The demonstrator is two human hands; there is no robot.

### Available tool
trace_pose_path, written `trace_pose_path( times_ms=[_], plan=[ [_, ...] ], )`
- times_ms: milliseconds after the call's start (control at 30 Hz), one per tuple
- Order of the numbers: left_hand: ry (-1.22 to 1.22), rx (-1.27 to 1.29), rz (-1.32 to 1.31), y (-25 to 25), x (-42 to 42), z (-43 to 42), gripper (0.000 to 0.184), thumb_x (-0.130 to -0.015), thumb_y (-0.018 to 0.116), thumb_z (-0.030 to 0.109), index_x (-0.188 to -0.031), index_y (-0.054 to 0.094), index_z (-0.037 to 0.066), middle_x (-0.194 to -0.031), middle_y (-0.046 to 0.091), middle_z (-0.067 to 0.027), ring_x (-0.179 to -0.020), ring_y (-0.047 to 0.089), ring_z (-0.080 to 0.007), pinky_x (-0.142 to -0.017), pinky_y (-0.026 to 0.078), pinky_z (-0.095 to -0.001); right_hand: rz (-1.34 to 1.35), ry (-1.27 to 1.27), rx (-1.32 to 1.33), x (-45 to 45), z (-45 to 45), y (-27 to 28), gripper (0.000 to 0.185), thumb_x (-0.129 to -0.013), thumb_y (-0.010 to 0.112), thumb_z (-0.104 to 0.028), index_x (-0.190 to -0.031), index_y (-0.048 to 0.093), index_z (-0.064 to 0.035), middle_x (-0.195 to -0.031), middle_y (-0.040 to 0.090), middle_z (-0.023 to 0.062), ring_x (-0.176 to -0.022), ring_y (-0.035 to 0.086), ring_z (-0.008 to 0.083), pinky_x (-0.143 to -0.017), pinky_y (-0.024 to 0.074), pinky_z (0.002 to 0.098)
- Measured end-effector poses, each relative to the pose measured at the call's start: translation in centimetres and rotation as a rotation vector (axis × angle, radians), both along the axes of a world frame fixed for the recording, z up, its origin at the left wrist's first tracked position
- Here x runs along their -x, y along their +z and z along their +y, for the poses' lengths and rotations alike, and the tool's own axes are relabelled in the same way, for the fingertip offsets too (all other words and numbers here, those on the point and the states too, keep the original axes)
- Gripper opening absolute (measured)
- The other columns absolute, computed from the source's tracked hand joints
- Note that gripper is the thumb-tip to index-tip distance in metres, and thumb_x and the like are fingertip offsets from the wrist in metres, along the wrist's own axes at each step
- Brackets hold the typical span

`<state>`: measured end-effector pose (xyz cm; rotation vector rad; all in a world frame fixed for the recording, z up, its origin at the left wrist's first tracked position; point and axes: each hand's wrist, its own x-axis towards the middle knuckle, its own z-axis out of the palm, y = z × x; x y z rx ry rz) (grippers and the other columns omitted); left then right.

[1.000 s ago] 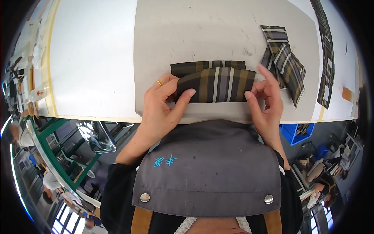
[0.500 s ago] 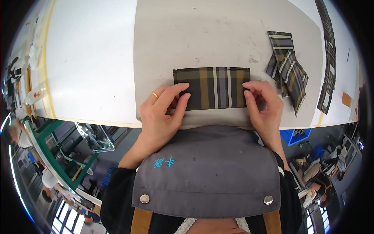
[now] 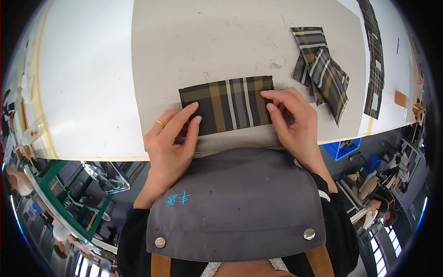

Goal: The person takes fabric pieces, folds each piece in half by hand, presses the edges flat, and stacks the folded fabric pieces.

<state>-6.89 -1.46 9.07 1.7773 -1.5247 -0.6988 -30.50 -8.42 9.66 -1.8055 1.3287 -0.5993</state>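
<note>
A rectangular plaid fabric panel [image 3: 226,106], in black, olive, brown and grey with pale stripes, lies on the grey mat in front of me, slightly tilted. My left hand [image 3: 171,135] wears a gold ring and has thumb and forefinger closed at the panel's left end. At the right end, my right hand [image 3: 294,119] pinches the panel's edge the same way. Undersides of the fingertips are hidden. To the right of my right hand, several folded plaid pieces [image 3: 328,76] lie in a loose, overlapping pile.
The grey mat [image 3: 194,41] covers the middle of a white table [image 3: 87,83]. A long plaid strip [image 3: 374,60] runs along the right side. Below the table edge are a blue crate [image 3: 342,148] and a green metal frame [image 3: 55,184]. Other people appear at both far sides.
The view has shifted, so mat, pile and panel sit further left. The panel now looks tilted, its right end higher; both hands still hold its ends.
</note>
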Motion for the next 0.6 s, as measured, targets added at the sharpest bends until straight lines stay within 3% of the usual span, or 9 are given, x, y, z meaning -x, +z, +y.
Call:
trace_pose_path(
  times_ms=[167, 233, 400, 533, 600],
  plan=[
    [0.011, -0.027, 0.006, -0.01, 0.02, -0.01, 0.026, -0.084, 0.074, -0.002, -0.109, 0.073, 0.004, -0.081, 0.067, -0.0066, -0.061, 0.064, -0.0116, -0.054, 0.052, -0.0233, 0.015, 0.009, 0.006, 0.03, 0.05, -0.07, 0.023, -0.088, 0.065, 0.004, -0.109, 0.070, -0.0056, -0.085, 0.061, 0.0063, -0.066, 0.059, 0.0135, -0.060, 0.0486, 0.0257],
    [0.020, -0.018, -0.002, -0.05, 0.00, 0.03, 0.026, -0.084, 0.075, -0.001, -0.109, 0.073, 0.004, -0.081, 0.067, -0.0068, -0.061, 0.064, -0.0119, -0.055, 0.052, -0.0235, -0.016, -0.017, -0.029, 0.03, 0.16, -0.39, 0.027, -0.088, 0.063, 0.007, -0.111, 0.070, -0.0043, -0.084, 0.058, 0.0044, -0.069, 0.055, 0.0107, -0.061, 0.0441, 0.0226],
    [0.042, -0.037, 0.051, -0.12, 0.11, 0.16, 0.025, -0.085, 0.073, -0.002, -0.109, 0.074, 0.004, -0.080, 0.066, -0.0061, -0.065, 0.060, -0.0101, -0.058, 0.049, -0.0224, 0.014, 0.036, 0.024, -0.22, -0.10, -0.10, 0.026, -0.088, 0.064, 0.005, -0.110, 0.070, -0.0055, -0.083, 0.058, 0.0053, -0.067, 0.057, 0.0135, -0.060, 0.0464, 0.0244],
    [0.018, 0.018, 0.051, -0.62, -0.13, 0.15, 0.021, -0.085, 0.074, 0.003, -0.106, 0.073, 0.004, -0.079, 0.066, -0.0063, -0.060, 0.065, -0.0144, -0.053, 0.051, -0.0253, 0.047, 0.029, 0.019, -0.18, -0.12, -0.09, 0.025, -0.088, 0.064, 0.006, -0.110, 0.070, -0.0056, -0.083, 0.059, 0.0042, -0.067, 0.057, 0.0131, -0.060, 0.0463, 0.0242],
    [0.013, -0.023, 0.025, -0.50, -0.25, 0.20, 0.020, -0.087, 0.073, 0.006, -0.107, 0.074, 0.006, -0.079, 0.066, -0.0063, -0.061, 0.065, -0.0145, -0.057, 0.055, -0.0267, 0.062, 0.025, 0.013, -0.25, -0.14, 0.03, 0.026, -0.089, 0.063, 0.006, -0.112, 0.070, -0.0051, -0.083, 0.059, 0.0043, -0.068, 0.058, 0.0138, -0.061, 0.0466, 0.0238]
  ],
)
